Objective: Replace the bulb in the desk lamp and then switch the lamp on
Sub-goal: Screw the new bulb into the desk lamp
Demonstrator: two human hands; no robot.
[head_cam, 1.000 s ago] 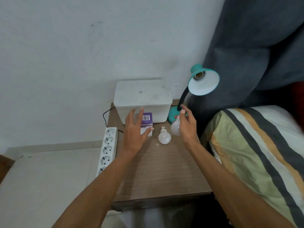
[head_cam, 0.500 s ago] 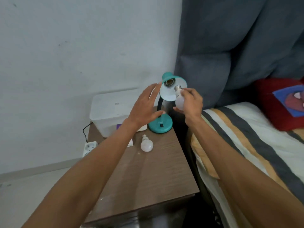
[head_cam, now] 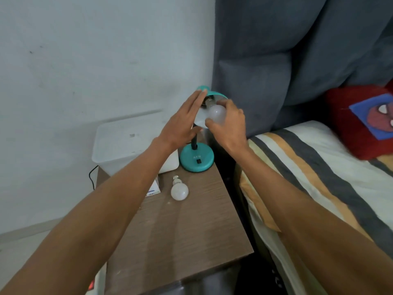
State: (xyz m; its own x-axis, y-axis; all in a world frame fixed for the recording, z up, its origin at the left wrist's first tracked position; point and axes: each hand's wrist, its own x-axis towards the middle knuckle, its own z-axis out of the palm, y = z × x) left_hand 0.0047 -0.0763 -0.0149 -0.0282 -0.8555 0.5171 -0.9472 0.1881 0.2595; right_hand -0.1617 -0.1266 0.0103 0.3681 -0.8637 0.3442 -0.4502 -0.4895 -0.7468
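A teal desk lamp stands at the back right of the wooden bedside table, its round base (head_cam: 196, 159) carrying a black switch. My right hand (head_cam: 228, 124) grips a white bulb (head_cam: 217, 113) whose metal screw end sits at the socket inside the lamp shade (head_cam: 209, 93). My left hand (head_cam: 182, 124) lies with spread fingers against the left side of the shade, holding nothing; whether it presses the shade I cannot tell. A second white bulb (head_cam: 179, 189) lies loose on the table in front of the base.
A white lidded plastic box (head_cam: 125, 145) stands at the back left of the table (head_cam: 180, 241), with a small bulb carton (head_cam: 154, 190) half hidden under my left forearm. A striped bed (head_cam: 319, 177) borders the right, a grey headboard behind.
My right hand turned the bulb and brought its screw end up to the socket. My left hand closed in on the shade's left side. The view moved nearer.
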